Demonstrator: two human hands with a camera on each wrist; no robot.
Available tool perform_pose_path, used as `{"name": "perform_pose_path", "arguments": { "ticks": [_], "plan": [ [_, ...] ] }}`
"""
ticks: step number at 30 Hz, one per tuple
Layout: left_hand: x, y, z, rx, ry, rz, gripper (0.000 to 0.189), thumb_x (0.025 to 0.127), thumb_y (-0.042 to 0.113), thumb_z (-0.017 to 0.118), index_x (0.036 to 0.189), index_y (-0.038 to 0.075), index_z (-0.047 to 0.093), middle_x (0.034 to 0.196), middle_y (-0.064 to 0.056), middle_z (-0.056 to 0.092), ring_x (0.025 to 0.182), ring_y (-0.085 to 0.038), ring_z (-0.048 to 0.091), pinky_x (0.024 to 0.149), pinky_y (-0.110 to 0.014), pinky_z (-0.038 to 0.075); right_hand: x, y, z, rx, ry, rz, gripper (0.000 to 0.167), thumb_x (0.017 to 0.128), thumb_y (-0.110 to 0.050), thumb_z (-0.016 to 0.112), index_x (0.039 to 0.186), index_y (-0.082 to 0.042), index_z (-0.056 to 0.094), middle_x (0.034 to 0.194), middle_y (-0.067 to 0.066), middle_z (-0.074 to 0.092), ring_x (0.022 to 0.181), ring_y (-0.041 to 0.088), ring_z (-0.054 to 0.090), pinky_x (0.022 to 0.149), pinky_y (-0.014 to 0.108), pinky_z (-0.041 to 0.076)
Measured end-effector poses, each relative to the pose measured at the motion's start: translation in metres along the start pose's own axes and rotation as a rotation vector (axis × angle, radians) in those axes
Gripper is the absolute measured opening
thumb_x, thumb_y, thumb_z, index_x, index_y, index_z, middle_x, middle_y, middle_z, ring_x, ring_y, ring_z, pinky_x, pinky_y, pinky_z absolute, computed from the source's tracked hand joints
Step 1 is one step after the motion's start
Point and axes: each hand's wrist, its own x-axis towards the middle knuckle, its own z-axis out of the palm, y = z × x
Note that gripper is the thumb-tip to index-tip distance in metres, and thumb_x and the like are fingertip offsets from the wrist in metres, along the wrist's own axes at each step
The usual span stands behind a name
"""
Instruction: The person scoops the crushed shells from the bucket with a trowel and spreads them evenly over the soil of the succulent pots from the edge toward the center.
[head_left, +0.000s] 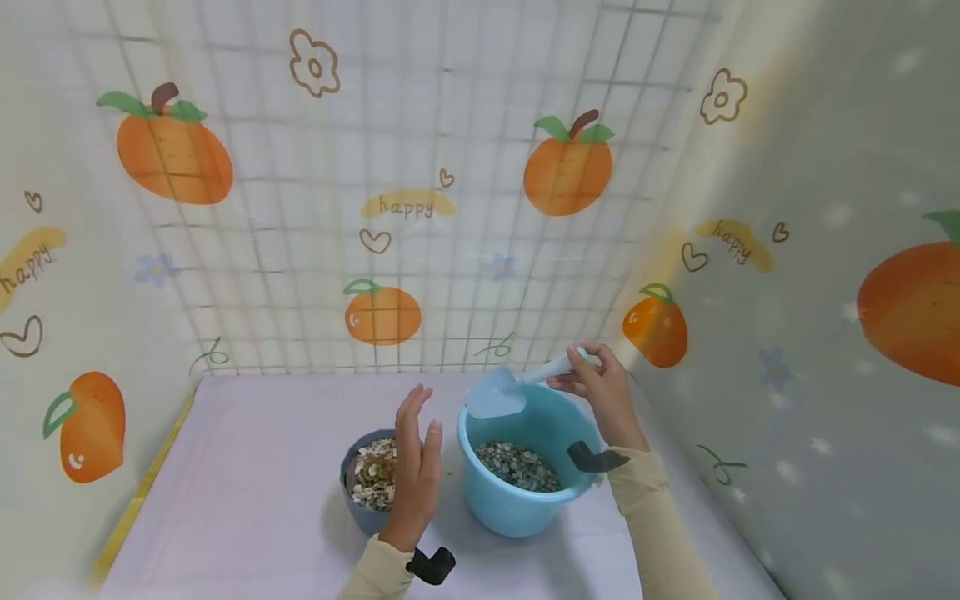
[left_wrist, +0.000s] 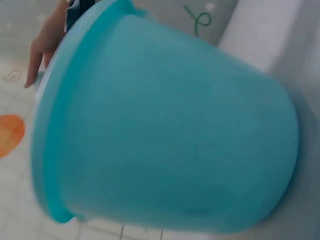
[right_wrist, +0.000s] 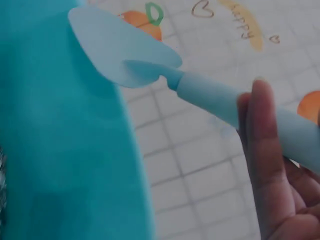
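Observation:
My right hand (head_left: 603, 392) grips the handle of a light blue garden trowel (head_left: 497, 393), whose blade is at the far left rim of a turquoise bucket (head_left: 525, 510). In the right wrist view the fingers wrap the trowel (right_wrist: 225, 102) handle and the blade looks bare. Grey-white chips (head_left: 517, 467) lie low inside the bucket. My left hand (head_left: 418, 467), fingers extended and holding nothing, is over the right side of a grey-blue pot (head_left: 367, 518) and hides part of it. Pale and brown flakes (head_left: 373, 473) fill that pot. The left wrist view shows the bucket wall (left_wrist: 170, 125).
Both containers stand on a white-covered table (head_left: 255, 467). A grid panel behind thin fabric printed with oranges (head_left: 382, 315) rises at the back. Similar fabric walls (head_left: 810, 417) stand at either side. A yellow strip (head_left: 142, 492) runs along the left edge.

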Motion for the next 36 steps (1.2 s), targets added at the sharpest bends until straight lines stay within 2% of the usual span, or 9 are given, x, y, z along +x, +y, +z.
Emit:
{"name": "perform_pose_path", "arguments": {
  "ticks": [6, 10, 15, 19, 23, 27, 31, 36],
  "plan": [
    [-0.007, -0.008, 0.026, 0.032, -0.113, -0.036, 0.048, 0.114, 0.029, 0.043, 0.158, 0.011, 0.04, 0.167, -0.011, 0.025, 0.153, -0.034, 0.024, 0.112, -0.069, 0.03, -0.008, 0.014, -0.013, -0.077, 0.014, 0.019, 0.044, 0.106, -0.036, 0.063, 0.127, 0.002, 0.053, 0.109, 0.029, 0.072, 0.082, 0.025, 0.077, 0.083, 0.033, 0.06],
    [-0.012, -0.014, 0.036, 0.038, -0.185, -0.076, 0.05, 0.114, 0.032, 0.042, 0.158, 0.008, 0.04, 0.168, -0.013, 0.021, 0.152, -0.036, 0.025, 0.111, -0.067, 0.032, -0.01, 0.024, -0.012, -0.106, -0.008, 0.049, 0.046, 0.107, -0.032, 0.063, 0.132, 0.005, 0.052, 0.109, 0.032, 0.071, 0.082, 0.027, 0.077, 0.084, 0.032, 0.06],
    [-0.016, -0.022, 0.042, 0.086, -0.246, -0.122, 0.051, 0.114, 0.033, 0.042, 0.157, 0.005, 0.04, 0.169, -0.012, 0.017, 0.153, -0.036, 0.023, 0.113, -0.066, 0.031, -0.009, 0.032, -0.009, -0.135, -0.05, 0.106, 0.047, 0.107, -0.032, 0.064, 0.134, 0.004, 0.051, 0.104, 0.031, 0.072, 0.082, 0.032, 0.077, 0.085, 0.034, 0.059],
    [-0.018, -0.028, 0.044, 0.106, -0.265, -0.123, 0.049, 0.113, 0.026, 0.046, 0.156, 0.005, 0.04, 0.17, -0.009, 0.014, 0.153, -0.035, 0.023, 0.113, -0.063, 0.032, -0.006, 0.038, -0.007, -0.161, -0.068, 0.158, 0.051, 0.105, -0.038, 0.066, 0.132, 0.002, 0.052, 0.1, 0.026, 0.074, 0.081, 0.029, 0.077, 0.085, 0.036, 0.06],
    [-0.019, -0.033, 0.044, 0.109, -0.284, -0.134, 0.049, 0.113, 0.029, 0.045, 0.156, 0.007, 0.039, 0.171, -0.006, 0.012, 0.153, -0.033, 0.023, 0.114, -0.061, 0.034, -0.002, 0.045, -0.003, -0.156, -0.089, 0.198, 0.049, 0.103, -0.038, 0.068, 0.126, 0.003, 0.053, 0.1, 0.026, 0.074, 0.08, 0.03, 0.077, 0.081, 0.04, 0.061],
    [-0.019, -0.034, 0.043, 0.092, -0.295, -0.143, 0.047, 0.113, 0.032, 0.043, 0.154, 0.009, 0.041, 0.171, -0.006, 0.01, 0.153, -0.031, 0.024, 0.113, -0.06, 0.035, 0.0, 0.049, 0.004, -0.184, -0.152, 0.198, 0.043, 0.105, -0.032, 0.067, 0.123, 0.004, 0.052, 0.097, 0.027, 0.074, 0.08, 0.035, 0.077, 0.082, 0.043, 0.061],
    [-0.019, -0.035, 0.042, 0.08, -0.302, -0.149, 0.046, 0.113, 0.034, 0.043, 0.153, 0.011, 0.043, 0.172, -0.005, 0.009, 0.154, -0.031, 0.022, 0.112, -0.061, 0.035, 0.003, 0.055, 0.013, -0.272, -0.263, 0.232, 0.035, 0.107, -0.025, 0.065, 0.122, 0.004, 0.051, 0.089, 0.025, 0.074, 0.08, 0.039, 0.076, 0.084, 0.047, 0.061],
    [-0.019, -0.037, 0.041, 0.073, -0.308, -0.156, 0.045, 0.113, 0.037, 0.041, 0.152, 0.014, 0.044, 0.172, -0.002, 0.008, 0.154, -0.031, 0.021, 0.113, -0.062, 0.034, 0.005, 0.062, 0.021, -0.38, -0.39, 0.278, 0.029, 0.108, -0.021, 0.061, 0.122, 0.002, 0.051, 0.088, 0.021, 0.073, 0.08, 0.036, 0.076, 0.083, 0.05, 0.06]
  ]
}}
